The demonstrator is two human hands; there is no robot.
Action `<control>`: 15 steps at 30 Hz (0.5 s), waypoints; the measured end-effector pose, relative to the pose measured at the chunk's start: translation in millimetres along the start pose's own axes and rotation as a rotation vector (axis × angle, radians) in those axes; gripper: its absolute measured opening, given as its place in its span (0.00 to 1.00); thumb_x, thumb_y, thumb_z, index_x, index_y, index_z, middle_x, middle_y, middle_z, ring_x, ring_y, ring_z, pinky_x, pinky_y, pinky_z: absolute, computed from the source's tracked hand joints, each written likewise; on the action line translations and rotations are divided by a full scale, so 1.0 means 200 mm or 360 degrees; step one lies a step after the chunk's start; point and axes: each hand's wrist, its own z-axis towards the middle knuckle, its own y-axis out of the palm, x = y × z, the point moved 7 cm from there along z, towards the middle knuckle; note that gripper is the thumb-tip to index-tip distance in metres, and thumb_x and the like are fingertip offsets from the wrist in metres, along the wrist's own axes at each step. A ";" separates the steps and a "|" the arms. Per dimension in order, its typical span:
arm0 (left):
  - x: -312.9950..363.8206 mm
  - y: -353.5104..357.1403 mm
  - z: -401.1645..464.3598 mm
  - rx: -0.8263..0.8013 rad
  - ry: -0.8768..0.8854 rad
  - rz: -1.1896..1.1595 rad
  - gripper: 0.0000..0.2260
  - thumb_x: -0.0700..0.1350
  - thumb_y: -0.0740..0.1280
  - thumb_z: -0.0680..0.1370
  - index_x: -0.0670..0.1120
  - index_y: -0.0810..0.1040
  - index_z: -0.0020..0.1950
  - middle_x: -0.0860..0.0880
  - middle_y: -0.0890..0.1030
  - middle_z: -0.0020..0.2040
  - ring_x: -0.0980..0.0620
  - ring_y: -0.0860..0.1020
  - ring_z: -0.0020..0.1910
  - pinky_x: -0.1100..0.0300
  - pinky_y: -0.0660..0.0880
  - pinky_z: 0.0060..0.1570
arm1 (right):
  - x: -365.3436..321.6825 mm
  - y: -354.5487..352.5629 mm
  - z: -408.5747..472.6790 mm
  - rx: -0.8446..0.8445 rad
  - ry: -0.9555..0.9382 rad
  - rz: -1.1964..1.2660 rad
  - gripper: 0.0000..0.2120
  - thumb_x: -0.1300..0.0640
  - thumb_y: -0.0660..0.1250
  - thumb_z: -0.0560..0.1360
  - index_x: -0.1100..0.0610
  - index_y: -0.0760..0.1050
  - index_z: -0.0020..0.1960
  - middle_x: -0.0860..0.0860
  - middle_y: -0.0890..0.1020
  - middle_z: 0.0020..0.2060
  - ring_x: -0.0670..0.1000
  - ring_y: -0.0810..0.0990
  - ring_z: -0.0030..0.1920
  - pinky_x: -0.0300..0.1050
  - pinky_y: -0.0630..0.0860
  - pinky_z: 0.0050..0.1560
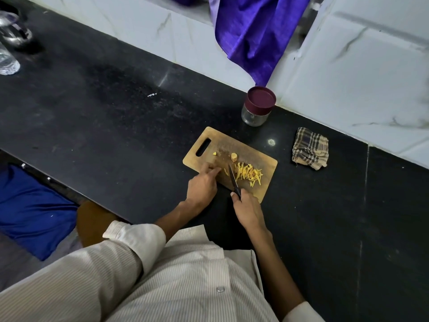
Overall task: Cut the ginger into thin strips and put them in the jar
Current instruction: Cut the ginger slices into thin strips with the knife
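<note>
Left hand (pixel 202 185) fingers (pixel 214 170) were curled down onto the cutting board (pixel 260 156), apparently pinning a small ginger bit, though the piece itself was hidden. Right hand (pixel 247 209) was wrapped round the knife (pixel 234 180) handle, blade tip on the board beside the pile of ginger strips (pixel 249 174). Two uncut ginger pieces (pixel 233 156) lay further up the board. Best to keep fingertips tucked back and slices thin and even. Jar (pixel 256 108) stood on the desk (pixel 116 117) behind the board, lid on, needing opening. No readable writing or brand anywhere.
</note>
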 end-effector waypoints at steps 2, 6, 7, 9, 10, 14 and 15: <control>0.03 0.02 -0.02 -0.0011 0.0027 0.0089 0.18 0.39 0.59 0.80 0.47 0.71 0.70 0.47 0.68 0.66 0.46 0.79 0.50 0.53 0.77 0.43 | -0.01 0.00 0.00 -0.0001 -0.0028 -0.0079 0.14 0.49 0.56 0.84 0.57 0.73 0.60 0.55 0.79 0.54 0.55 0.78 0.55 0.47 0.71 0.49; 0.04 0.05 -0.04 -0.0032 0.0028 0.0225 0.21 0.40 0.58 0.79 0.47 0.67 0.73 0.47 0.66 0.68 0.46 0.78 0.52 0.55 0.76 0.40 | -0.01 0.00 0.00 -0.0014 -0.0046 -0.0147 0.15 0.50 0.56 0.84 0.58 0.73 0.61 0.56 0.79 0.57 0.56 0.78 0.57 0.48 0.71 0.49; 0.04 0.06 -0.04 -0.0028 0.0031 0.0237 0.21 0.40 0.58 0.79 0.48 0.66 0.73 0.47 0.66 0.67 0.46 0.78 0.52 0.54 0.77 0.40 | -0.01 0.00 0.01 -0.0017 -0.0047 -0.0153 0.15 0.50 0.56 0.84 0.58 0.73 0.61 0.56 0.79 0.57 0.56 0.78 0.58 0.48 0.71 0.50; 0.04 0.05 -0.04 -0.0016 0.0046 0.0235 0.21 0.39 0.58 0.79 0.48 0.67 0.73 0.46 0.67 0.67 0.45 0.78 0.52 0.53 0.77 0.40 | -0.01 0.00 0.01 -0.0031 -0.0040 -0.0163 0.15 0.50 0.56 0.84 0.59 0.73 0.61 0.56 0.78 0.57 0.56 0.78 0.57 0.48 0.71 0.49; 0.04 0.05 -0.04 -0.0014 0.0052 0.0228 0.22 0.39 0.59 0.79 0.48 0.67 0.73 0.46 0.67 0.67 0.45 0.78 0.53 0.52 0.78 0.40 | -0.01 0.00 0.01 -0.0033 -0.0027 -0.0174 0.15 0.50 0.56 0.84 0.59 0.73 0.61 0.57 0.78 0.57 0.56 0.78 0.57 0.47 0.70 0.48; 0.03 0.05 -0.04 -0.0033 0.0075 0.0203 0.21 0.39 0.59 0.79 0.46 0.67 0.73 0.47 0.66 0.68 0.46 0.78 0.54 0.53 0.79 0.43 | 0.01 -0.04 0.01 0.0067 0.0089 -0.0166 0.15 0.50 0.56 0.84 0.59 0.73 0.61 0.55 0.78 0.54 0.54 0.78 0.52 0.47 0.69 0.45; 0.02 0.05 -0.04 -0.0042 0.0074 0.0181 0.21 0.38 0.59 0.79 0.46 0.67 0.73 0.47 0.66 0.68 0.46 0.78 0.54 0.53 0.79 0.44 | 0.01 -0.04 0.01 0.0087 0.0101 -0.0155 0.14 0.50 0.56 0.84 0.58 0.73 0.61 0.55 0.79 0.53 0.54 0.78 0.51 0.47 0.70 0.45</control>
